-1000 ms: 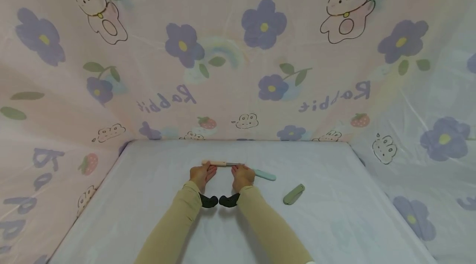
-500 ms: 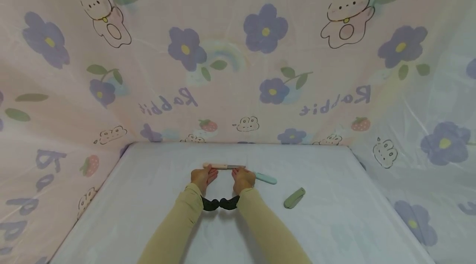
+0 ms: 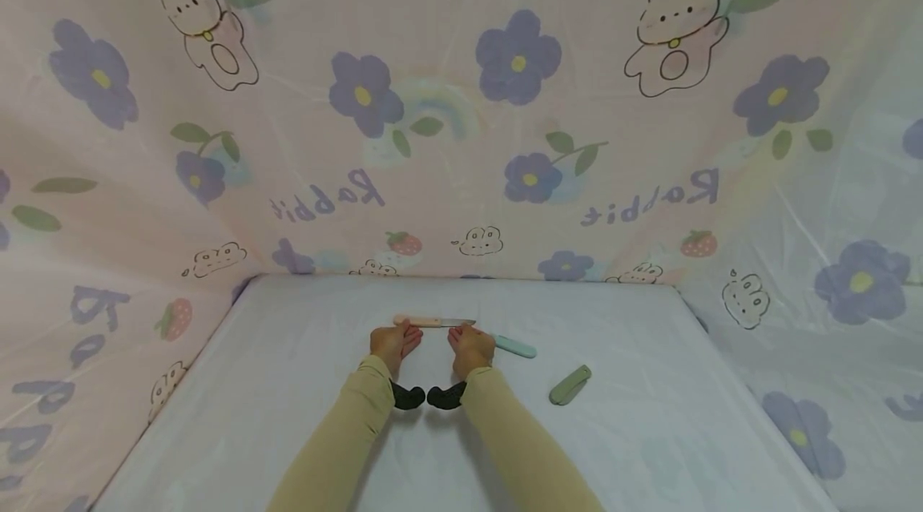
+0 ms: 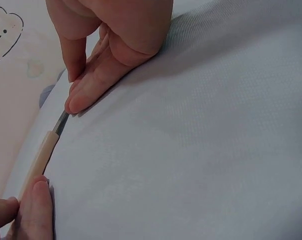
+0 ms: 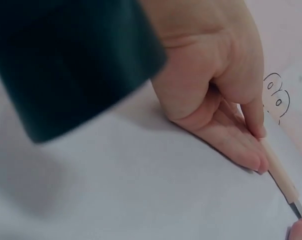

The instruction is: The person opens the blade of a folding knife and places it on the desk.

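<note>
Knife [image 3: 424,322] stretches crosswise toward the far side of the counter [image 3: 649,448]: left hand [image 3: 390,344] pinching the handle [image 4: 41,157], right hand [image 3: 473,348] pinching the blade [image 4: 61,123], though that contact is partly hidden. Two-ended hold, probably for steadiness! Mint strip [image 3: 515,346] and folded green tool [image 3: 570,385] lie off right, seemingly parked out of the way.

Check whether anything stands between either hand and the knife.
Nothing visible does. The left hand pinches the knife at its pale handle, and the right hand has its fingers at the blade. The light-blue item and green item lie off to the right, not in between.
</note>
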`<state>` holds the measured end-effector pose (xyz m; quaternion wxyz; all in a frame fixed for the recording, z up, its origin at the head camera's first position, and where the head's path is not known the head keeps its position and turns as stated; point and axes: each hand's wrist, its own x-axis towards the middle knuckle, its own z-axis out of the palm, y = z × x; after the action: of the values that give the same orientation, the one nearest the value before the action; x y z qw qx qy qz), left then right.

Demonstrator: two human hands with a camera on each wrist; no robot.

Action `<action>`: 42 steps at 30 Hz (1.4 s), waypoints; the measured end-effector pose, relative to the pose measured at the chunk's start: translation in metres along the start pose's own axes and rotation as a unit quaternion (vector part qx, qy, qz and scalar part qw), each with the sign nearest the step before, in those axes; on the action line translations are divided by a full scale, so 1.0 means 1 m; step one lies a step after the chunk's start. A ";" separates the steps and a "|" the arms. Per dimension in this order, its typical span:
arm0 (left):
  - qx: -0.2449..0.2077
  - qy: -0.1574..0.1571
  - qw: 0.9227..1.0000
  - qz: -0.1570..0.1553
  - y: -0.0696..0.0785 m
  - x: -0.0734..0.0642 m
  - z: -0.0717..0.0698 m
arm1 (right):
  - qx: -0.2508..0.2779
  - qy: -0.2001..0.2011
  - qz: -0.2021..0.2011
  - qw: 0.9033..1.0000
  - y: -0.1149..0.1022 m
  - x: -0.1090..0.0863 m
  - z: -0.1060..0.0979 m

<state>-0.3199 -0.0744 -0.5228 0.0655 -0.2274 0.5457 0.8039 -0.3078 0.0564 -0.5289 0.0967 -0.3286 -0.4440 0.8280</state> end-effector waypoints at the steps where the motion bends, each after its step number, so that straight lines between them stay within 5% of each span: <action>1: -0.001 -0.001 1.000 0.001 -0.001 0.000 0.000 | 0.002 -0.001 -0.001 1.000 0.000 0.001 0.000; 7: -0.005 -0.008 1.000 0.004 -0.002 0.002 0.001 | -0.005 -0.025 -0.006 1.000 -0.001 0.003 -0.003; 19: 0.007 -0.016 0.999 0.036 -0.007 0.007 -0.002 | -0.035 -0.144 -0.006 0.989 0.000 0.010 -0.010; 26: 0.029 -0.064 0.995 0.075 -0.021 -0.008 0.011 | -0.100 -0.218 -0.049 0.970 -0.009 0.007 -0.021; 30: 0.086 -0.088 0.982 0.143 -0.017 -0.023 0.032 | -0.162 -0.235 -0.103 0.953 -0.030 0.002 -0.024; 36: 0.156 -0.128 0.950 0.239 -0.009 -0.040 0.059 | -0.246 -0.228 -0.187 0.923 -0.067 0.008 -0.042; 42: 0.233 -0.130 0.923 0.277 -0.010 -0.046 0.071 | -0.314 -0.214 -0.217 0.899 -0.098 0.025 -0.071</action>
<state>-0.2963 0.0004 -0.4898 -0.0382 0.0608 0.7453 0.6629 -0.2950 0.1726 -0.4900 0.0683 -0.0526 -0.7513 0.6543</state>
